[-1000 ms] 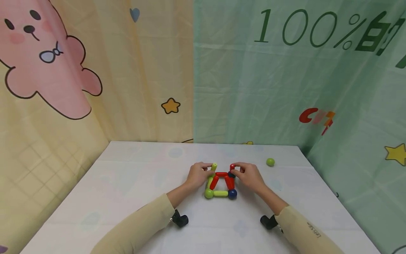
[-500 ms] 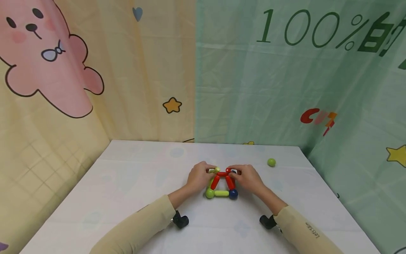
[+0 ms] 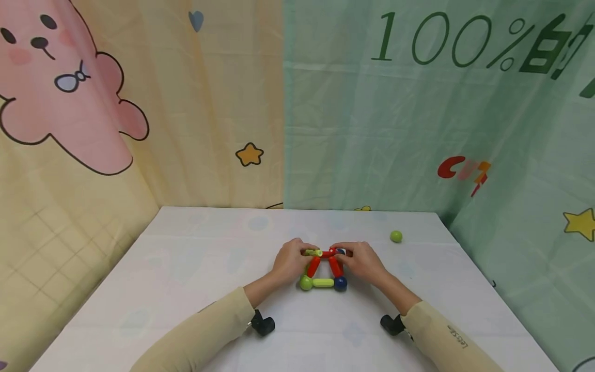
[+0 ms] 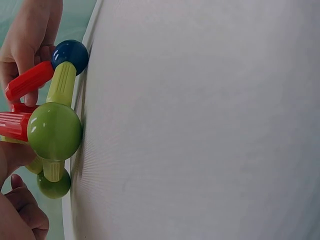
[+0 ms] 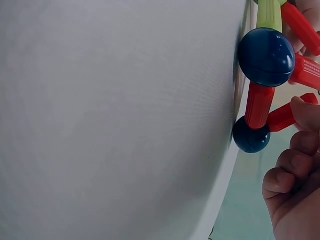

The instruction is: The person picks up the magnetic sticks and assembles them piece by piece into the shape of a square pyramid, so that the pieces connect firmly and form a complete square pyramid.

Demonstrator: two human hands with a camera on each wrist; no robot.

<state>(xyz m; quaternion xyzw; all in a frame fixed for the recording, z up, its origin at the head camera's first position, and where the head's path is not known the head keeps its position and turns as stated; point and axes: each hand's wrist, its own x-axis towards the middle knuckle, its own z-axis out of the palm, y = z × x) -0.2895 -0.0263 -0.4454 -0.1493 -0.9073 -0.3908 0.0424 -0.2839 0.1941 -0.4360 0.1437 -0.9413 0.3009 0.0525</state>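
Near the middle of the table, in the head view, stands a frame of magnetic sticks and balls. A green ball point(image 3: 306, 282) and a blue ball point(image 3: 340, 283) form its front corners, joined by a yellow-green stick point(image 3: 323, 282). Red sticks point(image 3: 313, 267) lean up from these corners. My left hand point(image 3: 290, 261) pinches another yellow-green stick point(image 3: 313, 252) at the back left. With thumb and fingers, my right hand point(image 3: 364, 260) pinches a red stick point(image 5: 285, 117), whose lower end meets the rear blue ball point(image 5: 251, 135). The rear green ball point(image 4: 53, 184) shows in the left wrist view.
A loose green ball point(image 3: 396, 236) lies at the back right of the white-covered table point(image 3: 209, 248). Curtains point(image 3: 362, 129) hang behind and beside the table. A black wrist camera point(image 3: 263, 323) sits under the left sleeve and another point(image 3: 392, 324) under the right.
The held yellow-green and red sticks have tipped inward from nearly upright, so their upper ends are lower and nearer the frame's middle. Both hands have followed slightly. The loose green ball stays put.
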